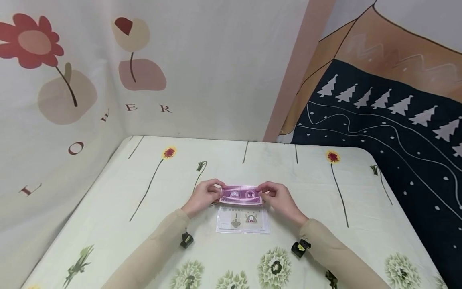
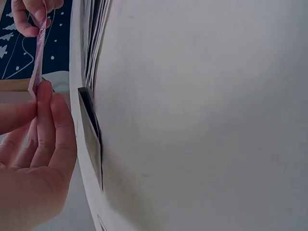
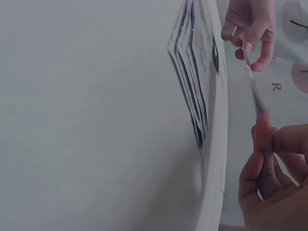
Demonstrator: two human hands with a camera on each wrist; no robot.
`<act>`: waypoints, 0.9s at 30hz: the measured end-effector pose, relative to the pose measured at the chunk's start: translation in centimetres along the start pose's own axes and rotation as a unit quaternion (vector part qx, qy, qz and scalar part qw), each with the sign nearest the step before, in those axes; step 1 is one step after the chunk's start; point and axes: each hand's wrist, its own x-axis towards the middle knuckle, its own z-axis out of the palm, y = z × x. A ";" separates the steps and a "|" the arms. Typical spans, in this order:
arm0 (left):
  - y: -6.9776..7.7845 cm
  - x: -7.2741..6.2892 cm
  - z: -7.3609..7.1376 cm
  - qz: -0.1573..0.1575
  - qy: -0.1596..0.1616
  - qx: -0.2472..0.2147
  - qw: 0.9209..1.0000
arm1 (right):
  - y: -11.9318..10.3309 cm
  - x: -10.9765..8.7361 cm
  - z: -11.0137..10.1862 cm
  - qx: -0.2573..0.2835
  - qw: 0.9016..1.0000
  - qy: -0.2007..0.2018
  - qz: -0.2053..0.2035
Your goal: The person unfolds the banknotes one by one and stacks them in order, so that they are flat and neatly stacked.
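Note:
A purple banknote (image 1: 240,195) is stretched flat between my two hands near the middle of the table. My left hand (image 1: 203,196) pinches its left end between thumb and fingers. At the other end, my right hand (image 1: 281,197) pinches it the same way. Seen edge-on in the left wrist view, the purple note (image 2: 39,53) is raised above the tabletop. Just nearer to me lies a pale banknote (image 1: 242,225) with a printed 1, in a clear sleeve. The right wrist view shows it as the top of a loose stack (image 3: 190,82).
A thin flat piece (image 2: 91,139) with a dark underside lies on the table beside the stack, below my left hand. The table wears a floral cloth (image 1: 137,249). Printed curtains (image 1: 216,72) hang behind and at the sides. Black straps (image 1: 298,249) circle my wrists.

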 end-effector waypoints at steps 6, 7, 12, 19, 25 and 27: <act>-1.1 -1.1 -1.8 0.000 0.032 -0.004 0.999 | 0.0 -0.9 -1.3 0.002 0.999 0.040 -0.002; -1.1 -1.3 -2.0 0.003 0.032 0.000 0.999 | 0.1 -1.0 -1.4 0.008 0.999 0.040 -0.003; -0.7 -2.0 -1.9 0.041 0.006 0.004 0.999 | 0.1 -1.1 -1.2 0.023 0.999 -0.008 -0.027; -0.2 -1.8 -0.9 0.041 0.002 -0.016 0.999 | 0.0 -1.0 -0.1 0.036 0.999 -0.015 -0.033; -0.2 -1.8 -0.4 0.037 -0.017 -0.044 0.998 | 0.1 -1.3 0.3 0.041 0.999 0.004 -0.013; -0.2 -1.9 -0.1 0.034 -0.018 -0.039 0.998 | 0.1 -1.4 0.4 0.043 0.999 0.010 -0.012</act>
